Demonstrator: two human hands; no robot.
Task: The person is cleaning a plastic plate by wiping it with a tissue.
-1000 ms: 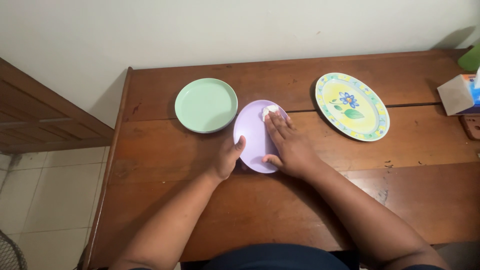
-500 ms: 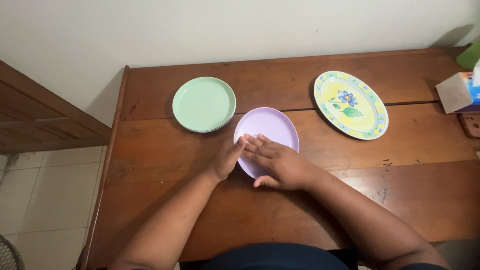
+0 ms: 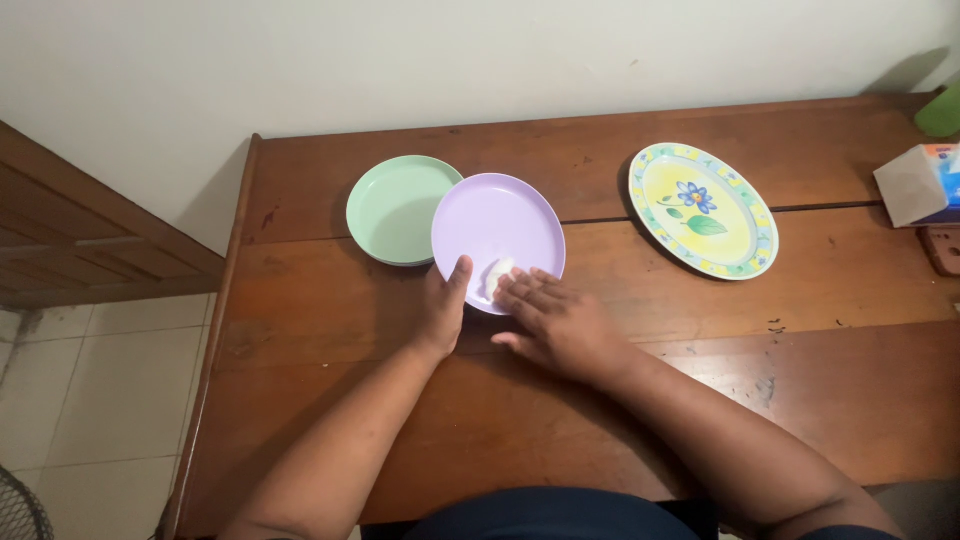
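While L grip [image 3: 443, 305] holds purple plate [image 3: 497, 228], tilted

The round plate [image 3: 497, 228] is plain lilac, and the small wad of tissue [image 3: 497, 271] on it is white. The round plate beside it [image 3: 388, 210] is plain mint green. The oval platter [image 3: 703, 210] is yellow in the middle with a blue flower and green leaves, ringed by a pale border of green, blue and yellow marks. The table [image 3: 600, 420] is reddish-brown wood. The wall [image 3: 400, 60] is off-white.

Tissue box [image 3: 922, 183] cut off, right edge.
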